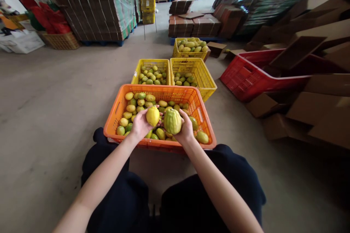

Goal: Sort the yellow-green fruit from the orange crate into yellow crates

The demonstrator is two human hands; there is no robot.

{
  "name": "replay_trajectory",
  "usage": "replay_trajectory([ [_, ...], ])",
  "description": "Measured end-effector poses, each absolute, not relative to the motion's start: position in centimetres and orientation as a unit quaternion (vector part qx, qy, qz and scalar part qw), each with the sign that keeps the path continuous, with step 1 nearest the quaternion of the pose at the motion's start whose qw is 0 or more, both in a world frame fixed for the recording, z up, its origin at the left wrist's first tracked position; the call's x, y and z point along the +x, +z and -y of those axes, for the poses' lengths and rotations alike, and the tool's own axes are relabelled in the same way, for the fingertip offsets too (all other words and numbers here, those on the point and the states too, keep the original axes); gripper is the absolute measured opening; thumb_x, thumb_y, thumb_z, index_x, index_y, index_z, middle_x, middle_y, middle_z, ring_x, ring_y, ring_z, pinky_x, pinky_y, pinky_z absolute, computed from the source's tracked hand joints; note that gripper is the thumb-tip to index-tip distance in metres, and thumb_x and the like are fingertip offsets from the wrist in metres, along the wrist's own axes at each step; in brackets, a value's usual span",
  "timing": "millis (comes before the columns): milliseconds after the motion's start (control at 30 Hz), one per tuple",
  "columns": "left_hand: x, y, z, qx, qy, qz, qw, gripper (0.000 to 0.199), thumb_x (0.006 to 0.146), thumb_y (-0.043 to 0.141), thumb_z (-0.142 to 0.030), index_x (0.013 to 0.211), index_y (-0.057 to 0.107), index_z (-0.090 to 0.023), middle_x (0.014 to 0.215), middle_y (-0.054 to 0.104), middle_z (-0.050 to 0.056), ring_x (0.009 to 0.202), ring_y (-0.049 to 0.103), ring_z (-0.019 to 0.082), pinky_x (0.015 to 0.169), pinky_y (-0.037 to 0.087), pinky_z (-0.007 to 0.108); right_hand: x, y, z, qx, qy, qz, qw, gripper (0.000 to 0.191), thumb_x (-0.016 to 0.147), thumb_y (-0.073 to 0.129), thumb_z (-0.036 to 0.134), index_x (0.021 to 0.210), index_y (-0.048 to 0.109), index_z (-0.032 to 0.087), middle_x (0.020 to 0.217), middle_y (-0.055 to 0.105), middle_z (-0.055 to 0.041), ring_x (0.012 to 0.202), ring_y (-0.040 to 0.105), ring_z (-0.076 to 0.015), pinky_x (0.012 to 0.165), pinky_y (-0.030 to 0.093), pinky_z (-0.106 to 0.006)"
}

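Observation:
My left hand (140, 125) is closed around a smooth yellow citron (152, 116), lemon-like in shape. A larger green-yellow citron (172, 121) with a ridged, bumpy skin rests in my right hand (187, 127), the fingers wrapped round its side. Both fruits are held side by side, a small gap apart, above an orange plastic crate (111, 123). Many green and yellow citrons (130, 108) lie loose in that crate, some hidden under my hands. One pale green citron (202, 137) lies at its near right corner.
Behind the orange crate stand two yellow crates (212, 80) partly filled with similar fruit. A fuller yellow crate (188, 54) is farther back. To the right are a red crate (237, 76) and a heap of cardboard boxes (325, 113). Wrapped pallet stacks (90, 3) stand behind.

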State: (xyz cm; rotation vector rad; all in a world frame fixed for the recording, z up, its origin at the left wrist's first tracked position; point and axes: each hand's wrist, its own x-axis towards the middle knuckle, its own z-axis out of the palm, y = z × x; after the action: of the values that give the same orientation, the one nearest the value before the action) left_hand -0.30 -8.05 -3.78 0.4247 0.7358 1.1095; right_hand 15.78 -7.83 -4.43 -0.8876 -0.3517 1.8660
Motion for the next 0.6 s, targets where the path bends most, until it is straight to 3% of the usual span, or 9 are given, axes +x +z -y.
replay_trajectory([
  [133, 0.0, -3.9, 8.0, 0.208, 0.509, -0.350, 0.758, 0.036, 0.085, 0.055, -0.048, 0.080, 0.067, -0.015, 0.070, 0.066, 0.006, 0.071, 0.067, 0.019, 0.062, 0.053, 0.028, 15.7, -4.1, 8.2, -0.343, 0.795, 0.156, 0.476, 0.043, 0.077, 0.061, 0.055, 0.098, 0.069, 0.019, 0.080, 0.075, -0.0086, 0.079, 0.073, -0.0289, 0.062, 0.060, -0.038],
  [267, 0.1, -3.9, 8.3, 0.261, 0.518, -0.351, 0.735, 0.043, 0.083, 0.057, -0.048, 0.055, 0.058, -0.015, 0.054, 0.054, 0.002, 0.050, 0.053, 0.011, 0.048, 0.043, 0.023, 15.7, -4.2, 8.4, -0.318, 0.796, 0.200, 0.474, 0.040, 0.075, 0.064, 0.055, 0.090, 0.070, 0.018, 0.077, 0.075, -0.0083, 0.078, 0.073, -0.0289, 0.060, 0.060, -0.038],
  [500, -0.2, -5.1, 8.3, 0.328, 0.496, -0.372, 0.712, 0.039, 0.074, 0.057, -0.050, 0.052, 0.055, -0.017, 0.052, 0.051, 0.001, 0.050, 0.049, 0.012, 0.047, 0.040, 0.023, 15.8, -5.0, 8.3, -0.281, 0.783, 0.254, 0.494, 0.029, 0.069, 0.070, 0.046, 0.071, 0.068, 0.018, 0.067, 0.073, -0.0071, 0.074, 0.073, -0.0281, 0.061, 0.061, -0.036],
  [600, 0.7, -6.9, 8.8, 0.350, 0.410, -0.434, 0.721, 0.043, 0.072, 0.051, -0.059, 0.058, 0.055, -0.018, 0.056, 0.055, 0.002, 0.051, 0.052, 0.013, 0.048, 0.040, 0.024, 16.5, -4.5, 7.9, -0.282, 0.750, 0.247, 0.545, 0.023, 0.069, 0.072, 0.041, 0.069, 0.068, 0.018, 0.066, 0.072, -0.0053, 0.074, 0.073, -0.0265, 0.062, 0.061, -0.034],
])
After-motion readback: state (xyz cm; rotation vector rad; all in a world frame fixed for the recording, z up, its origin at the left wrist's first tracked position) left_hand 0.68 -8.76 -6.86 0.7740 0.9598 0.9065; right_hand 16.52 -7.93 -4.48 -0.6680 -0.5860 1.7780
